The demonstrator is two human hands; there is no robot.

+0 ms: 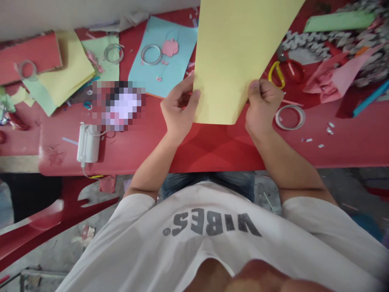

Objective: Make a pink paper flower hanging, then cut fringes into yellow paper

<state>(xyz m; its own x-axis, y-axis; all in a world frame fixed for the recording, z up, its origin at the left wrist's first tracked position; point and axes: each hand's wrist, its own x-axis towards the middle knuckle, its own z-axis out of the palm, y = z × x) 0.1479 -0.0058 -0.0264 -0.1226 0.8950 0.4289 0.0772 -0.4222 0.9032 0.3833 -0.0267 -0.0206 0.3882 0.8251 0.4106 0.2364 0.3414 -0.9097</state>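
Note:
A large sheet of yellow paper (234, 56) is held up over the red table, its top running out of view. My left hand (180, 107) pinches the sheet's left edge near the lower corner. On the opposite side, my right hand (263, 103) grips the right edge in a closed fist with the thumb on top. Just beyond the right hand lie scissors (277, 76) with one yellow and one red handle. A roll of tape (290, 117) rests on the table beside the right wrist.
Left of the sheet, blue paper (136, 75) carries a tape roll (151, 54) and a pink paper flower (170, 48). A white power bank (88, 144) with a cable sits near the front edge. Pink paper (337, 79) and grey curled strips (306, 44) cover the right back.

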